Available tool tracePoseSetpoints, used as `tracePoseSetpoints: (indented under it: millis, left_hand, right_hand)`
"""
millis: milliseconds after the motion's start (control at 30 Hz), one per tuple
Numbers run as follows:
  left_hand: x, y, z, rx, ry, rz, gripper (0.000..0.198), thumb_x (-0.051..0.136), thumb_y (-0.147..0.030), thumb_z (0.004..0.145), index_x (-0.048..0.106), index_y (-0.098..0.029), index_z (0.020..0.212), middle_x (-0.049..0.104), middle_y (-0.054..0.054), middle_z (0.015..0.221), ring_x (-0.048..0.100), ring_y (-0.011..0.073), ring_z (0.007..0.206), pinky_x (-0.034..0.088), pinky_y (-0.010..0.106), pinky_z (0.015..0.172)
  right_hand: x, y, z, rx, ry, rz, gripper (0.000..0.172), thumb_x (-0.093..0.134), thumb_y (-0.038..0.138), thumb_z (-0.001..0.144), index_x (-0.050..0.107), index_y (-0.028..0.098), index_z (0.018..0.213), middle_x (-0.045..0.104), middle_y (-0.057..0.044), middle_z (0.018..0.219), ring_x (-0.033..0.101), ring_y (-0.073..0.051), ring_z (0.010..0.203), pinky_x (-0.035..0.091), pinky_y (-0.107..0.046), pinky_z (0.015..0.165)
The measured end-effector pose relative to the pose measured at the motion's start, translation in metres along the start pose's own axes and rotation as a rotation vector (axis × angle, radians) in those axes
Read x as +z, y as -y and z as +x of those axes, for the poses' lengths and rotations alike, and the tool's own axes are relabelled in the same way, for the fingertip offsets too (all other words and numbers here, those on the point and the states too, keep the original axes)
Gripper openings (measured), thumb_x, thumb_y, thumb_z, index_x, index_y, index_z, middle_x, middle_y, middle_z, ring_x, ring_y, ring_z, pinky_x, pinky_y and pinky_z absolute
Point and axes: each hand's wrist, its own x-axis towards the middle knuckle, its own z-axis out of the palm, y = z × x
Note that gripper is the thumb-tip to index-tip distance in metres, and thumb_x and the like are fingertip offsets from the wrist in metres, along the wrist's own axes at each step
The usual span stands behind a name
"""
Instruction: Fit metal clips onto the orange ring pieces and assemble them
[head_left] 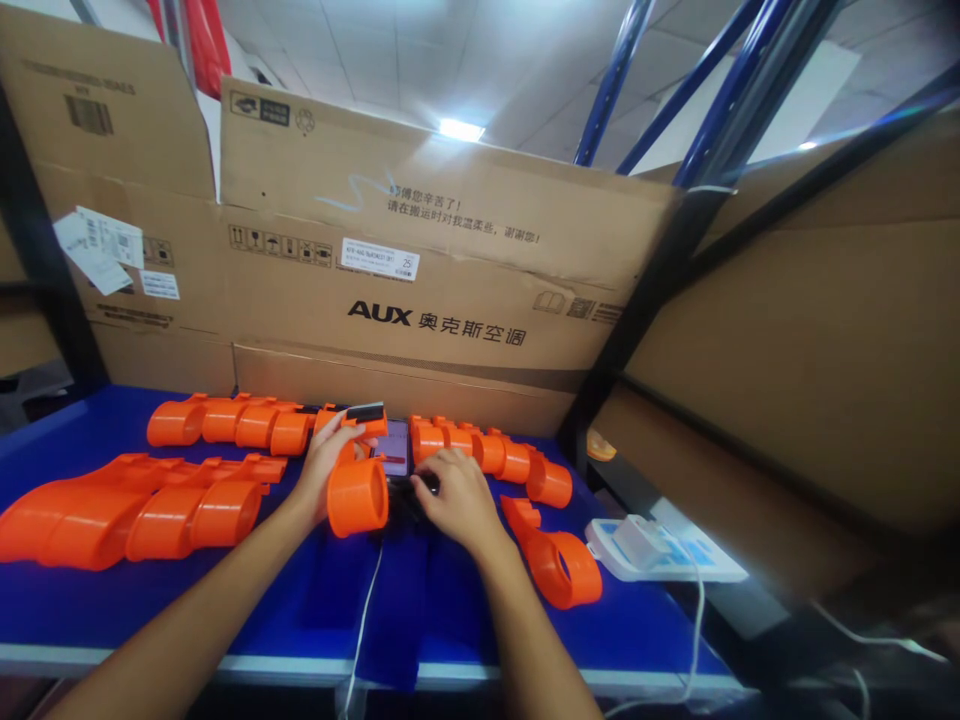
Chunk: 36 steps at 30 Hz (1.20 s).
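Blue table beneath, the left hand closes around an orange holder, best kept steady; the right hand half-curls, its hold unclear.

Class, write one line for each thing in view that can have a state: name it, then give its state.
Left hand: closed on an orange part
Right hand: fingers bent; grip unclear
Screen: lit
Right-hand row of orange parts: lined up
Lone orange part: lying apart from the row
White cable: hanging over the table edge
Printed cardboard: standing upright
Ceiling light: on
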Motion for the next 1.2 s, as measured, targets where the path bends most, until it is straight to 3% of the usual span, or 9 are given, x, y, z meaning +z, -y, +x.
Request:
tracePoseSetpoints:
  millis: [167,300,400,633,867,967,1067,1200]
  left_hand:
    - [-0.003,0.005,0.003,0.007,0.020,0.063,0.043,0.083,-0.033,0.069,0.063,-0.017,0.104,0.072,0.002,0.070,0.054,0.0092,0.043,0.045,0.021,0.047]
    - [-0.003,0.007,0.001,-0.003,0.041,0.119,0.050,0.082,-0.035,0.070,0.062,-0.016,0.112,0.072,0.002,0.074,0.053,0.0087,0.043,0.042,0.020,0.046]
    - [-0.002,0.008,-0.001,0.002,0.044,0.138,0.055,0.081,-0.036,0.071,0.060,-0.017,0.118,0.073,0.004,0.077,0.053,0.0082,0.043,0.041,0.020,0.045]
    - [-0.002,0.009,-0.001,0.019,0.063,0.176,0.052,0.080,-0.036,0.070,0.062,-0.017,0.115,0.071,0.001,0.072,0.054,0.0090,0.044,0.041,0.020,0.047]
    - [0.000,0.010,-0.003,0.042,0.122,0.196,0.042,0.080,-0.034,0.071,0.066,-0.017,0.108,0.062,-0.003,0.060,0.060,0.0132,0.050,0.041,0.020,0.048]
    - [0.001,0.011,-0.005,0.049,0.122,0.205,0.050,0.081,-0.036,0.071,0.064,-0.017,0.115,0.058,-0.005,0.055,0.064,0.0165,0.056,0.041,0.020,0.050]
    - [0.003,0.011,-0.006,0.046,0.124,0.197,0.056,0.082,-0.037,0.072,0.062,-0.017,0.119,0.065,-0.002,0.064,0.060,0.0132,0.052,0.041,0.020,0.050]
    - [0.004,0.013,-0.009,0.078,0.166,0.254,0.054,0.079,-0.037,0.077,0.059,-0.018,0.123,0.066,-0.001,0.069,0.061,0.0140,0.054,0.044,0.022,0.051]
  right_hand:
    - [-0.017,-0.023,-0.002,0.251,-0.093,-0.027,0.012,0.062,0.020,0.090,0.073,0.023,0.086,0.072,-0.005,0.083,0.065,-0.023,0.081,0.045,-0.033,0.072]
    - [-0.026,-0.031,-0.005,0.466,-0.039,-0.022,0.015,0.061,0.025,0.090,0.076,0.024,0.089,0.074,-0.006,0.081,0.068,-0.025,0.079,0.041,-0.031,0.062]
    - [-0.028,-0.030,-0.006,0.516,0.011,-0.038,0.013,0.063,0.026,0.088,0.077,0.024,0.087,0.076,-0.006,0.082,0.069,-0.025,0.076,0.040,-0.030,0.062]
    - [-0.028,-0.032,-0.013,0.505,0.172,-0.106,0.006,0.073,0.027,0.076,0.079,0.028,0.079,0.076,-0.004,0.079,0.070,-0.024,0.074,0.039,-0.029,0.060]
    - [-0.023,-0.031,-0.015,0.456,0.186,-0.122,0.018,0.068,0.013,0.072,0.078,0.028,0.078,0.074,-0.004,0.073,0.069,-0.024,0.071,0.039,-0.029,0.059]
    - [-0.023,-0.033,-0.013,0.442,0.115,-0.098,0.018,0.066,0.011,0.074,0.076,0.026,0.078,0.074,-0.005,0.076,0.068,-0.024,0.072,0.040,-0.029,0.061]
    - [-0.019,-0.033,-0.009,0.351,-0.031,0.006,0.019,0.061,0.010,0.077,0.074,0.022,0.084,0.073,-0.005,0.080,0.068,-0.022,0.074,0.046,-0.030,0.066]
    - [-0.007,-0.027,-0.002,0.279,-0.216,0.367,0.017,0.057,0.015,0.084,0.072,0.021,0.089,0.070,-0.006,0.087,0.066,-0.020,0.070,0.056,-0.034,0.066]
